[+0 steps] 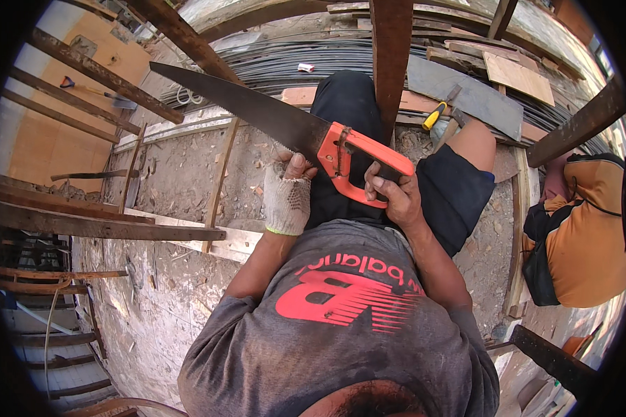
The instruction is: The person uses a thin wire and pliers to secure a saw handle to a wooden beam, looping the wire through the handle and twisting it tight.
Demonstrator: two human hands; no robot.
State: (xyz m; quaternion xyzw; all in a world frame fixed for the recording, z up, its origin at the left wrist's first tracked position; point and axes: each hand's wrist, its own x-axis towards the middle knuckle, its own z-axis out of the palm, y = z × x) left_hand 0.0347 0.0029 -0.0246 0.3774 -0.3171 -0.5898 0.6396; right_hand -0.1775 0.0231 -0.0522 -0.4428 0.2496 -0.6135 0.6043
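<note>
A hand saw (pixel 257 104) with a dark blade and an orange handle slants across my lap, its tip toward the far left. My right hand (pixel 396 194) is closed round the rear grip of that handle. Just below the toothed edge, close to the handle, my left hand (pixel 289 194) wears a pale knitted glove with bare fingertips showing. Its thumb and fingers are curled together near the teeth; what lies between them, if anything, is hidden. Beyond my knee, a tool with a yellow-and-black handle (pixel 435 116) and a flat metal blade rests by a grey board (pixel 466 94).
Upright timber posts (pixel 391 62) stand in front of me and on both sides. Long dark rods (pixel 271 62) lie across the far ground beside planks. A person in orange and black clothing (pixel 584 236) is close at right. A shovel (pixel 118 101) lies at far left.
</note>
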